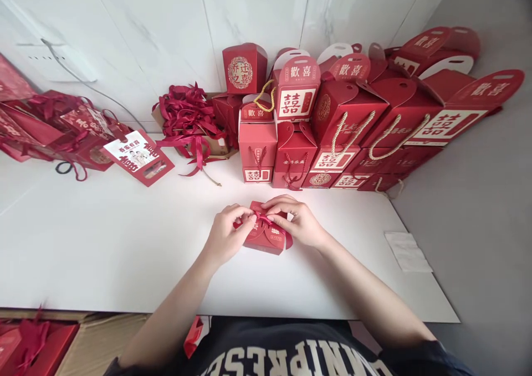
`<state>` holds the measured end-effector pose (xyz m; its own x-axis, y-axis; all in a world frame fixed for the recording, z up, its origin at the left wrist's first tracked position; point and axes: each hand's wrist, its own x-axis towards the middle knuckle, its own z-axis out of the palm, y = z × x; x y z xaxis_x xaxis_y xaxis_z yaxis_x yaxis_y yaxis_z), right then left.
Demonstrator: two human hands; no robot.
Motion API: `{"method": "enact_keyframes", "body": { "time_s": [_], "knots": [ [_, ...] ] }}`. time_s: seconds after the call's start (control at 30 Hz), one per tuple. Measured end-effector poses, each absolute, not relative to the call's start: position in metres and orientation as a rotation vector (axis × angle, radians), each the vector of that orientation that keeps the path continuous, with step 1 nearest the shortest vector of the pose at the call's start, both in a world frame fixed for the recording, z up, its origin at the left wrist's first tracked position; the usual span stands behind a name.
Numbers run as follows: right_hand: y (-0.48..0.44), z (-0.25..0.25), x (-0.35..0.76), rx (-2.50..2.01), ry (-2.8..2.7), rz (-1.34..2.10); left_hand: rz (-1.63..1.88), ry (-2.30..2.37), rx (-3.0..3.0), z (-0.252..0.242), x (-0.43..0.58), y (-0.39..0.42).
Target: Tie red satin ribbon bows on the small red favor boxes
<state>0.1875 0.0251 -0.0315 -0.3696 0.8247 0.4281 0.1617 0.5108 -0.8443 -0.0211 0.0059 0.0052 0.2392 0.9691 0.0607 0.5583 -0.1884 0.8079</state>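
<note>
A small red gift box (266, 242) with rounded, folded-over flaps sits on the white table in front of me. Across its top runs a dark red ribbon (263, 217), gathered at the middle; one tail hangs at the box's right side. My left hand (230, 229) pinches the ribbon between thumb and forefinger from the left. From the right, my right hand (295, 218) pinches the ribbon too, its fingers curled over the box's far corner. Whether the ribbon is knotted is hard to tell behind the fingertips.
Stacked red boxes (353, 116), some with rope handles, line the wall at the back right. A carton (214, 148) holds tangled red ribbons (185, 113). More red boxes (54, 124) and a printed card (139, 157) lie left. A white packet (408, 251) rests near the right edge.
</note>
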Motion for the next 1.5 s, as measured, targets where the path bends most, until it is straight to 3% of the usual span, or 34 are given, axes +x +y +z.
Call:
{"method": "enact_keyframes", "body": {
  "time_s": [0.7,1.07,1.5],
  "knots": [
    [0.023,-0.021,0.219,-1.067,-1.89,0.966,0.805,1.396,1.859,0.003,-0.04,0.0],
    [0.022,-0.016,0.221,-1.152,-1.745,1.195,1.065,1.19,2.231,0.011,-0.04,0.007],
    [0.036,-0.007,0.207,-0.949,-1.976,1.085,0.781,0.893,2.71,0.016,-0.05,0.025]
  ]
}}
